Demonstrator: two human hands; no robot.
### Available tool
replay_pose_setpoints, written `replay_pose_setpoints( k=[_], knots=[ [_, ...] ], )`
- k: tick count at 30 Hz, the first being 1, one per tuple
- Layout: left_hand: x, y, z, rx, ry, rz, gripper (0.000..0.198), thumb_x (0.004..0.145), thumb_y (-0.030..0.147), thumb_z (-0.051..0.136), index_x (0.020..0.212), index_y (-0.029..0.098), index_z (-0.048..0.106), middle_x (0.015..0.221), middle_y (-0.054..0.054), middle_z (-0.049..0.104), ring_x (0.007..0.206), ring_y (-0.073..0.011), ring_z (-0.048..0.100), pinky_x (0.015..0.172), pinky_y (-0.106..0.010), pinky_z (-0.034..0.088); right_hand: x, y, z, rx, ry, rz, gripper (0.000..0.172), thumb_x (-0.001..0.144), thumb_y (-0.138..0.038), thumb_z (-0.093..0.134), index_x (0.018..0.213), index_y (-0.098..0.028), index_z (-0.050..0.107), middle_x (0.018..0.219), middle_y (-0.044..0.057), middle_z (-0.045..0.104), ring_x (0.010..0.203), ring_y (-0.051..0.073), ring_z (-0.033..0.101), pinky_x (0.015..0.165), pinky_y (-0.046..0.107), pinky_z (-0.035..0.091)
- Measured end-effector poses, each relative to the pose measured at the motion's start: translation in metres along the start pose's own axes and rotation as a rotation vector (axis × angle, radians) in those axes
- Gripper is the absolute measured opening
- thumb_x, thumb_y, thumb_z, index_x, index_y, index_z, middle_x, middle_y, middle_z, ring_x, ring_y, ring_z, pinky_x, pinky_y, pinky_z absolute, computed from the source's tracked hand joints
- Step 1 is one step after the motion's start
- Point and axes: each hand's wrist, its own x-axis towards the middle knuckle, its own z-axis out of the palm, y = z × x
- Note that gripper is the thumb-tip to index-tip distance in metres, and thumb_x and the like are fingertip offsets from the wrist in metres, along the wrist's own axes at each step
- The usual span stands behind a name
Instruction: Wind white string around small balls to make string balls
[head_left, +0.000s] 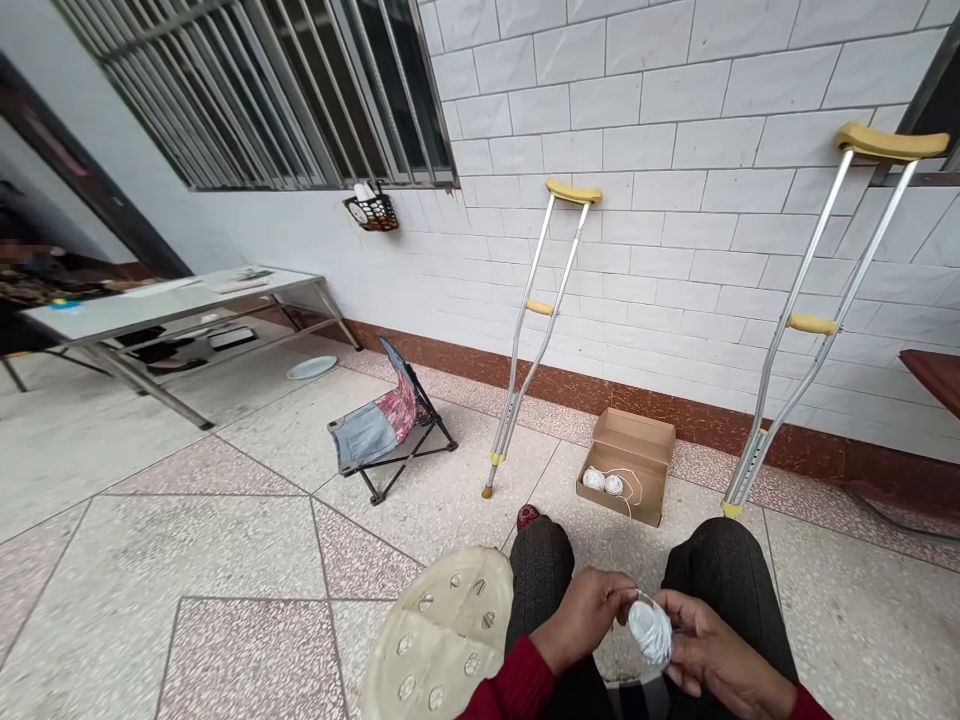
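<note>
1. I see the ball of white thread [651, 630] low in the view, above my lap between the knees, with the right hand [712, 655] cupping it from the right and underneath.
2. The left hand [585, 615] sits just to the left of the ball, its fingers [622, 600] pinched narrow at the ball's upper edge; I judge they grip a thread end, though it is too fine to be sure.
3. The ball's long axis runs tilted, upper left to lower right. The right hand is the nearer one, touching it.
4. Count: one ball in hand, two more balls [604, 483] in the open cardboard box [634, 450] on the floor ahead, a thin thread trailing from them.
5. Two crutches [536, 330] lean on the tiled wall, one folding chair [386, 425], one perforated stool [439, 640] beside my left knee.
</note>
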Motion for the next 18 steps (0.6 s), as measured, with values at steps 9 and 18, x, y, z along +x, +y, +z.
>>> replay_pose_setpoints(
  k=[9, 18],
  knots=[
    [-0.004, -0.038, 0.055, 0.09, -0.097, -0.048, 0.029, 0.084, 0.031, 0.055, 0.058, 0.018, 0.055, 0.058, 0.002, 0.056, 0.057, -0.0128, 0.051, 0.059, -0.022, 0.035, 0.053, -0.007, -0.043, 0.194, 0.429, -0.166, 0.037, 0.054, -0.03, 0.087, 0.083, -0.018, 0.067, 0.069, -0.002, 0.063, 0.05, 0.007, 0.05, 0.045, 0.018, 0.04],
    [-0.003, -0.067, 0.033, -0.056, 0.007, -0.079, 0.04, 0.079, 0.054, 0.06, 0.057, 0.02, 0.061, 0.073, -0.004, 0.064, 0.077, -0.0213, 0.059, 0.077, -0.03, 0.042, 0.058, -0.007, -0.046, 0.31, 0.432, -0.136, 0.047, 0.049, -0.031, 0.09, 0.09, -0.022, 0.068, 0.073, -0.001, 0.062, 0.055, 0.009, 0.052, 0.048, 0.019, 0.043]
  ],
)
